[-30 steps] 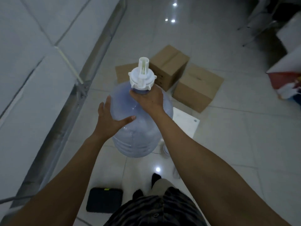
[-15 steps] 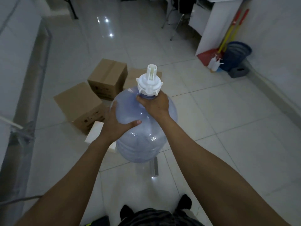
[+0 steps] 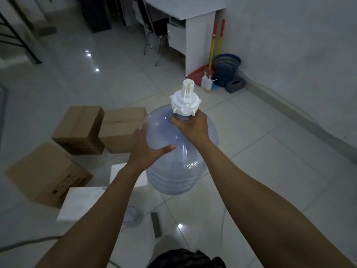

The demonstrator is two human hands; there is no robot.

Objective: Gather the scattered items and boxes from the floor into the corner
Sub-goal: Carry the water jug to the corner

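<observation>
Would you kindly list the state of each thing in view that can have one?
Water jug: lifted off the floor, tilted, white cap on.
Right hand: shut around the jug's neck.
Left hand: flat against the jug's side.
Three cardboard boxes: closed, on the floor.
Blue basket: upright by the wall.
Spray bottles: upright beside the basket.

Water jug point(image 3: 179, 157) held off floor, centre frame. Right hand point(image 3: 190, 128) grips neck under white pump cap point(image 3: 185, 103); left hand point(image 3: 146, 149) flat on shoulder. Three cardboard boxes point(image 3: 79, 128) at 9 o'clock; blue basket point(image 3: 227, 69) at 1 o'clock.
</observation>
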